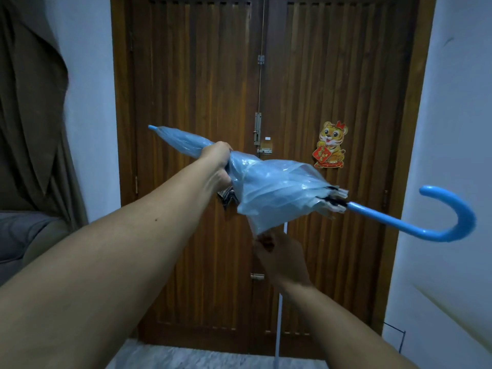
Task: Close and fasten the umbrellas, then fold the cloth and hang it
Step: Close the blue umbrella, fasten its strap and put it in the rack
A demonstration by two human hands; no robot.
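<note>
A light blue umbrella (269,182) is held nearly level in front of a brown wooden double door (202,89), its tip to the left and its curved blue handle (450,222) to the right. The canopy is collapsed but loose and bunched. The left hand (217,159) grips the canopy toward the tip end. The right hand (279,255), lower down, pinches a hanging fold of the canopy. A tiger sticker (330,146) is stuck on the door's right leaf. A brown curtain (29,102) hangs at far left.

We see a pale blue umbrella (271,182) held in mid-air, closed but loosely bunched, lying nearly level: its tip (152,127) points far left, its curved blue handle (452,222) hooks upward at the right.
</note>
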